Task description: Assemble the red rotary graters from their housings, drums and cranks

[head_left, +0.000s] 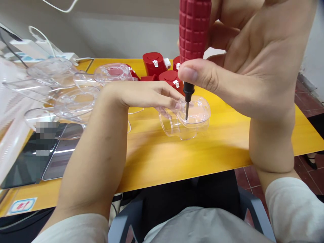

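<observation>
My right hand is closed around the red ribbed handle of an electric screwdriver. The tool points straight down, and its bit meets the top face of a clear plastic housing near its front edge. Fingers of my left hand press on the left part of that housing and hold it against the yellow table. Some of the left fingers show through the clear plastic. Whether a screw sits under the bit is too small to tell.
Several clear plastic housings crowd the left side, beside two dark flat devices. Behind my left hand stand several red containers with white clips. A white power strip with cables lies at the back left.
</observation>
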A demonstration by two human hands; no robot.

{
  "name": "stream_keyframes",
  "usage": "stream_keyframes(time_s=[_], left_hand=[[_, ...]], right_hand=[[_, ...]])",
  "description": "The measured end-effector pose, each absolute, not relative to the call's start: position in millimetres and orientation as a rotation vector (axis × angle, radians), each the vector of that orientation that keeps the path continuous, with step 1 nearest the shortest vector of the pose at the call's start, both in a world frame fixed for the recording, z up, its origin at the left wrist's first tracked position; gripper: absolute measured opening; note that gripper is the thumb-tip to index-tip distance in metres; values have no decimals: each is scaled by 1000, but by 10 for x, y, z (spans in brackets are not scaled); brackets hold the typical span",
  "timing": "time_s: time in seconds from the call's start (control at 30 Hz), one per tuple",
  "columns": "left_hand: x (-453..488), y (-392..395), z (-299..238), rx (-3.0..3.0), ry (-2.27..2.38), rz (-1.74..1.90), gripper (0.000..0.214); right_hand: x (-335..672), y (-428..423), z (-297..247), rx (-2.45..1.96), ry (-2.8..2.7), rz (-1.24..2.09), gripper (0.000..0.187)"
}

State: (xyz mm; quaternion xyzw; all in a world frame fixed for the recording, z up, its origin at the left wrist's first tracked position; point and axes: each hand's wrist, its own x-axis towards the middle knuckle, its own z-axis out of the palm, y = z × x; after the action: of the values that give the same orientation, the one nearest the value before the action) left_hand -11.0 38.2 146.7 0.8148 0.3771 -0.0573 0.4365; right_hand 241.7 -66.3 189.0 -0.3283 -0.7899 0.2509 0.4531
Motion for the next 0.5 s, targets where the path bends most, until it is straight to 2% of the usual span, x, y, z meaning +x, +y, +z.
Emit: stream_keyframes(time_s=[0.1, 0.27, 0.5], left_hand=[[-106, 346, 1511, 2038, 901, -149, 71], [-96, 313, 1535, 2025, 870, -132, 69], [-88, 324, 1509, 2009, 846, -107, 61]], right_hand=[[2369, -750, 1954, -755, -1965, 597, 39], [2340, -883, 2048, -708, -1934, 779, 66], [2352, -757, 2011, -565, -1857, 844, 58]])
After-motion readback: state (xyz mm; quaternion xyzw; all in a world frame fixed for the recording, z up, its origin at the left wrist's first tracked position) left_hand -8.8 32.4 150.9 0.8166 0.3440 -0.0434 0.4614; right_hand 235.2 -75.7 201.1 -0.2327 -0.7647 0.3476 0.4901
